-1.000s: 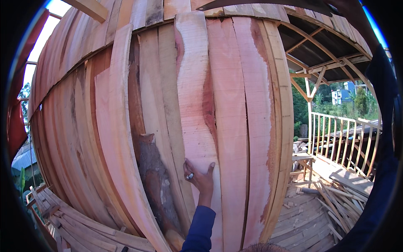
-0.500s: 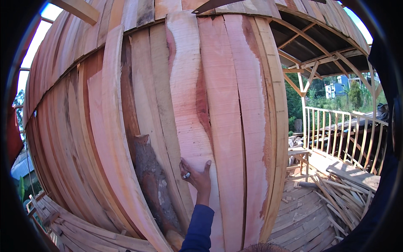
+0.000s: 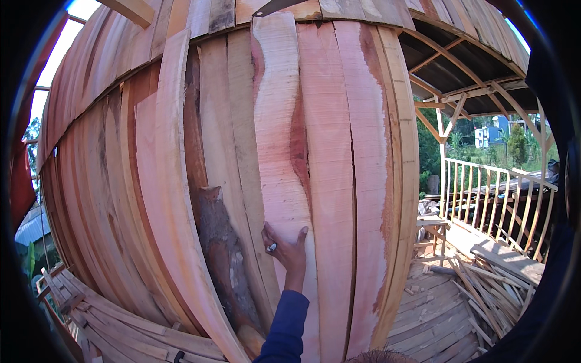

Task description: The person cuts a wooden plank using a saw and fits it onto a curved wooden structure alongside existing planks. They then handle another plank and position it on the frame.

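My left hand (image 3: 287, 249) spans the lower part of a pale pink board (image 3: 279, 151). Its thumb lies near the board's right edge and its fingers, one wearing a ring, curl at the left edge. The board stands upright against the plank wall, its top over the lower ends of the upper cladding. A saw blade (image 3: 275, 6) slants above the board's top, its tip close to the top left corner. Its handle is out of view. A dark sleeve (image 3: 552, 181) runs up the right rim; my right hand does not show.
A bark-covered slab (image 3: 227, 260) leans in the wall left of my hand, beside a long upright plank (image 3: 175, 163). Low planks (image 3: 121, 330) run along the lower left. Right lie a slatted floor (image 3: 423, 320), a scrap-wood pile (image 3: 490, 290) and a railing (image 3: 496, 187).
The saw blade has shifted left along the board's top and tilts more steeply, with less of it in view. My left hand keeps its place on the board. The view has turned slightly.
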